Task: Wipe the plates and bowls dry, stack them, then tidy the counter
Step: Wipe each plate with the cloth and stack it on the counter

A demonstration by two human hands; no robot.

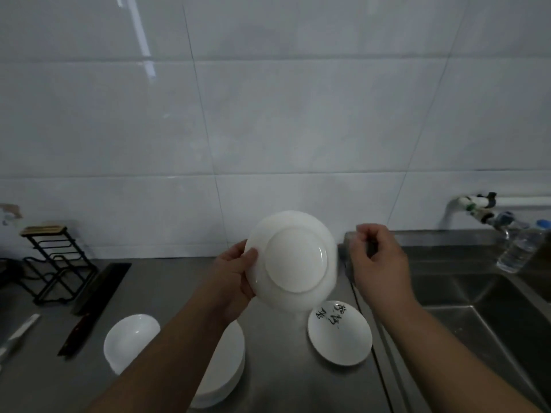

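The left hand [235,278] holds a white plate [295,260] up above the steel counter [292,383], its underside turned to the camera, thumb pressed on the rim and the fingers hidden behind. The right hand [378,260] hangs just beside the plate with its fingers curled (whether it grips the blurred grey patch behind it, I cannot tell). Below, a stack of plates [229,368] sits partly under the left forearm, a white bowl [131,338] to its left, and a small dish with black writing [340,333] near the sink [477,308]. A water bottle [521,248] stands under the tap [483,210].
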